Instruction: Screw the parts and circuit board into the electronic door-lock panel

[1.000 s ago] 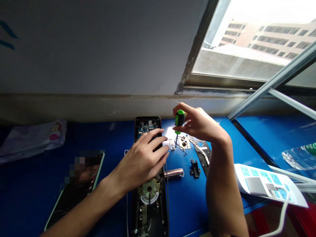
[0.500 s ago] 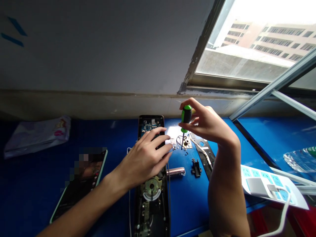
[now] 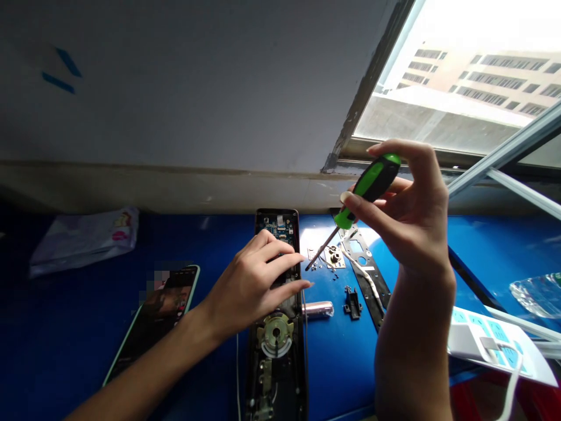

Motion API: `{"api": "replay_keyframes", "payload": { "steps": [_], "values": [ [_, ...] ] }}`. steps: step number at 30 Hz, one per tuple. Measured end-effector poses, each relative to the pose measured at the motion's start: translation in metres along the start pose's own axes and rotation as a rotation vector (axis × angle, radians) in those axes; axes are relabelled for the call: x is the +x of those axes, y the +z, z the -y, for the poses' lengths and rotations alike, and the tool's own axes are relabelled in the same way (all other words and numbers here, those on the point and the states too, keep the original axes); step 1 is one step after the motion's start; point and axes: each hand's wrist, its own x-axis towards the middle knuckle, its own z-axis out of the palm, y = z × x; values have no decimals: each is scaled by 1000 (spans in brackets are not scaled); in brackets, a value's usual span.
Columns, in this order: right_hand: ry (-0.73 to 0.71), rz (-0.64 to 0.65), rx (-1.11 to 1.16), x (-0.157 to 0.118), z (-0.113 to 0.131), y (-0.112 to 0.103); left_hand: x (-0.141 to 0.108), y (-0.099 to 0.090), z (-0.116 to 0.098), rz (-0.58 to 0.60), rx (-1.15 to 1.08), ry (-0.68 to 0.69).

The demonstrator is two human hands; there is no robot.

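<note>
A phone [image 3: 153, 318] lies left of the opened lock body [image 3: 277, 316], a power strip [image 3: 495, 345] far right.

A blue table [image 3: 65, 316] fills the near scene and runs to a grey wall [image 3: 197, 88] at the far side, with a pale ledge [image 3: 153, 187] along its base. At far right a window [image 3: 473, 76] admits bright daylight and shows buildings outside.

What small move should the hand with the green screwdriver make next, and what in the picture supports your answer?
Probably lower the screwdriver tip toward the open lock body. The right hand holds it raised and tilted, its tip above the loose screws, while the left hand rests on the lock body, steadying it.
</note>
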Motion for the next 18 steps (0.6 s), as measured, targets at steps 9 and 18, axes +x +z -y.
{"api": "replay_keyframes", "payload": {
  "steps": [9, 18],
  "values": [
    [-58, -81, 1, 0, 0, 10, 0, 3, 2, -78, -37, -31],
    [-49, 5, -95, 2, 0, 3, -1, 6, 5, -72, -34, -27]
  ]
}}
